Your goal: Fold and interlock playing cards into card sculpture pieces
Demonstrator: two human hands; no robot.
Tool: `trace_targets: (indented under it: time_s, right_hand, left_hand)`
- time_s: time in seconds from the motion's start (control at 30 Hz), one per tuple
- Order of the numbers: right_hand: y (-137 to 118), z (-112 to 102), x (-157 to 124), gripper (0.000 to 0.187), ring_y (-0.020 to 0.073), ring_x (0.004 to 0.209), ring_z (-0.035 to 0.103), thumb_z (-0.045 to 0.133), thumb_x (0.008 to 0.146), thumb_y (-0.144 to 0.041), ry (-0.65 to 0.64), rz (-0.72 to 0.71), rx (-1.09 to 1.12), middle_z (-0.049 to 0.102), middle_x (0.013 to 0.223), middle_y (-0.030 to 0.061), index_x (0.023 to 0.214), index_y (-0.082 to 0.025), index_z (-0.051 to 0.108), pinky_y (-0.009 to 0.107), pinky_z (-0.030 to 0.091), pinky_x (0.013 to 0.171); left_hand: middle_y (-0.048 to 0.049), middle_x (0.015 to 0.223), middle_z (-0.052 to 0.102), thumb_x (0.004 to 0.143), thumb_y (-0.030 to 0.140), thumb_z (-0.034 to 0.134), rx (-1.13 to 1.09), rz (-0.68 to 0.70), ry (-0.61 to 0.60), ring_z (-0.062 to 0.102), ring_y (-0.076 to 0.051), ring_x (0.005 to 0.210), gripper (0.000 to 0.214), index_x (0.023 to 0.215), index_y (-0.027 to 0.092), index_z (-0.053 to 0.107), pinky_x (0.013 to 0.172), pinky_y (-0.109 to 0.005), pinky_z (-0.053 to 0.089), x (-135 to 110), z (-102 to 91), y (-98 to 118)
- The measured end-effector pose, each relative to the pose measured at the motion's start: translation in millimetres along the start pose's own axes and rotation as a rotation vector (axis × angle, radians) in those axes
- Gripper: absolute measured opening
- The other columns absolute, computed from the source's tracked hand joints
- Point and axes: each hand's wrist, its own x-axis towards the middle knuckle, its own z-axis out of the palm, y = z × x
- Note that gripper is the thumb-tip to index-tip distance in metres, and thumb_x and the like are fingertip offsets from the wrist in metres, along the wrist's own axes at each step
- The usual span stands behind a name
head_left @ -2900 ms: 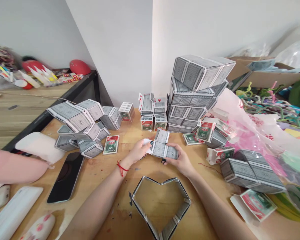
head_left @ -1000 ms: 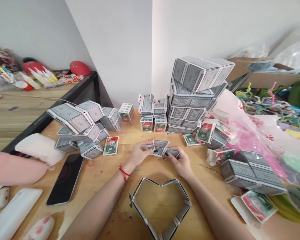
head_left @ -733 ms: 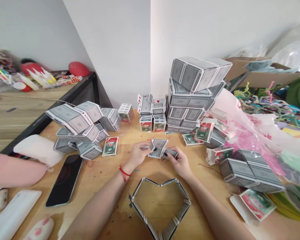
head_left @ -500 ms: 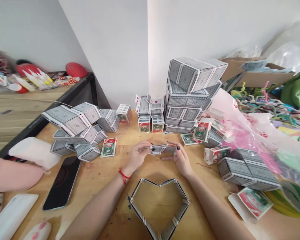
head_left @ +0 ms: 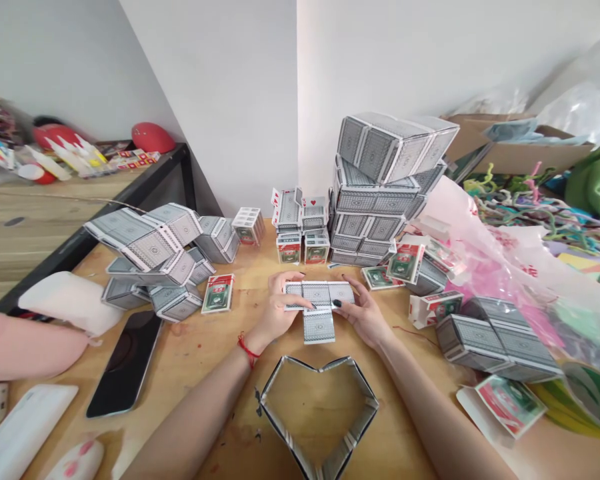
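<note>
Between my hands is a T-shaped piece of joined playing cards [head_left: 319, 294], its grey patterned backs facing me. My left hand [head_left: 280, 308] grips its left end, thumb on the face and fingers behind the top edge. My right hand [head_left: 364, 313] pinches the right end, with the dark-nailed thumb on the front. One card hangs down from the middle of the row. Nearer me, between my forearms, a heart-shaped frame made of cards [head_left: 365, 387] stands on edge on the wooden table [head_left: 190, 373].
A tall stack of card-built blocks [head_left: 370, 200] rises at the back right; another stack [head_left: 155, 253] leans at the left. Card boxes [head_left: 218, 294] lie around. A phone [head_left: 125, 363] is at left; green-yellow tape rolls [head_left: 587, 397] and pink plastic [head_left: 480, 247] lie right.
The joined cards have tilted from nearly edge-on to showing their backs, with the lower card now hanging toward me. Both hands keep their hold at the ends.
</note>
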Motion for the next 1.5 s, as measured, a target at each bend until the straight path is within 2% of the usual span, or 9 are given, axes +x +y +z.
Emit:
trace_targets:
  time_s: [0.13, 0.2, 0.3, 0.37, 0.53, 0.67, 0.77, 1.17, 1.5]
  right_hand:
    - [-0.1, 3.5, -0.6, 0.06, 0.0191, 0.087, 0.061, 0.08, 0.051, -0.018, 0.014, -0.013, -0.019, 0.063, 0.097, 0.0021, 0.104, -0.024, 0.052, 0.035, 0.053, 0.075]
    - [0.3, 4.2, -0.6, 0.056, 0.0177, 0.083, 0.062, 0.08, 0.05, -0.017, 0.04, -0.035, -0.016, 0.063, 0.093, 0.0008, 0.099, -0.023, 0.053, 0.032, 0.054, 0.071]
    - [1.1, 4.1, -0.5, 0.05, 0.0154, 0.077, 0.061, 0.08, 0.05, -0.016, 0.068, -0.075, 0.003, 0.063, 0.087, -0.0018, 0.09, -0.023, 0.051, 0.03, 0.055, 0.067]
    - [1.5, 3.8, -0.6, 0.048, 0.0144, 0.074, 0.061, 0.08, 0.05, -0.016, 0.067, -0.087, 0.001, 0.062, 0.083, -0.0031, 0.087, -0.024, 0.049, 0.029, 0.055, 0.065]
    - [2.3, 4.5, -1.4, 0.046, 0.0156, 0.073, 0.061, 0.079, 0.054, -0.019, 0.013, -0.055, -0.074, 0.061, 0.085, -0.0034, 0.085, -0.024, 0.045, 0.032, 0.057, 0.061]
    - [2.8, 6.7, -2.7, 0.045, 0.0166, 0.064, 0.063, 0.075, 0.061, -0.028, -0.029, -0.005, -0.142, 0.061, 0.083, -0.0026, 0.091, -0.025, 0.041, 0.036, 0.057, 0.058]
    - [2.5, 8.0, -4.0, 0.045, 0.0168, 0.071, 0.064, 0.074, 0.064, -0.029, -0.02, -0.024, -0.134, 0.06, 0.087, -0.0026, 0.093, -0.026, 0.041, 0.035, 0.057, 0.06]
    - [1.1, 10.8, -7.9, 0.048, 0.0155, 0.069, 0.062, 0.074, 0.064, -0.028, -0.045, -0.016, -0.084, 0.059, 0.087, -0.0028, 0.098, -0.029, 0.041, 0.032, 0.055, 0.056]
    - [-5.3, 10.6, -5.6, 0.034, 0.0141, 0.065, 0.06, 0.078, 0.055, -0.021, 0.008, 0.024, 0.002, 0.063, 0.073, -0.0031, 0.076, -0.021, 0.051, 0.028, 0.053, 0.059]
  left_hand:
    - [-0.0045, 0.12, 0.043, 0.075, 0.012, 0.056, -0.089, -0.067, -0.027, 0.043, -0.022, 0.114, 0.02, 0.068, 0.023, 0.071, 0.1, -0.039, 0.034, 2.1, -1.3, 2.8]
    - [-0.0044, 0.123, 0.044, 0.073, 0.008, 0.053, -0.212, -0.131, -0.074, 0.041, -0.023, 0.116, 0.028, 0.089, 0.024, 0.069, 0.101, -0.039, 0.033, 1.7, -2.6, 3.4]
    - [-0.0041, 0.119, 0.051, 0.068, 0.007, 0.051, -0.532, -0.283, -0.129, 0.049, -0.022, 0.109, 0.065, 0.129, 0.028, 0.041, 0.094, -0.038, 0.039, -0.6, -3.2, 0.1]
    - [-0.0029, 0.112, 0.056, 0.069, 0.01, 0.05, -0.696, -0.403, -0.11, 0.055, -0.019, 0.097, 0.073, 0.136, 0.029, 0.027, 0.086, -0.036, 0.044, -1.5, -1.8, -3.6]
    - [-0.0062, 0.097, 0.064, 0.077, 0.031, 0.054, -0.579, -0.625, -0.04, 0.058, -0.021, 0.09, 0.038, 0.111, 0.015, 0.055, 0.079, -0.033, 0.046, 2.7, 3.7, -4.1]
    - [-0.0076, 0.091, 0.066, 0.079, 0.044, 0.052, -0.399, -0.609, -0.001, 0.059, -0.021, 0.088, 0.037, 0.096, 0.013, 0.061, 0.078, -0.031, 0.046, 4.3, 7.2, 0.3]
    - [-0.0073, 0.09, 0.067, 0.082, 0.049, 0.045, -0.362, -0.571, 0.003, 0.06, -0.02, 0.084, 0.041, 0.091, 0.012, 0.061, 0.074, -0.03, 0.046, 1.9, 10.7, -1.0]
    - [-0.006, 0.093, 0.068, 0.083, 0.047, 0.044, -0.4, -0.58, -0.106, 0.062, -0.021, 0.086, 0.041, 0.098, 0.014, 0.063, 0.08, -0.033, 0.046, 4.0, 11.6, 3.3]
    - [-0.0077, 0.094, 0.068, 0.078, 0.039, 0.056, -0.526, -0.576, -0.179, 0.062, -0.021, 0.086, 0.033, 0.093, 0.012, 0.065, 0.08, -0.031, 0.046, 5.9, 1.9, -1.4]
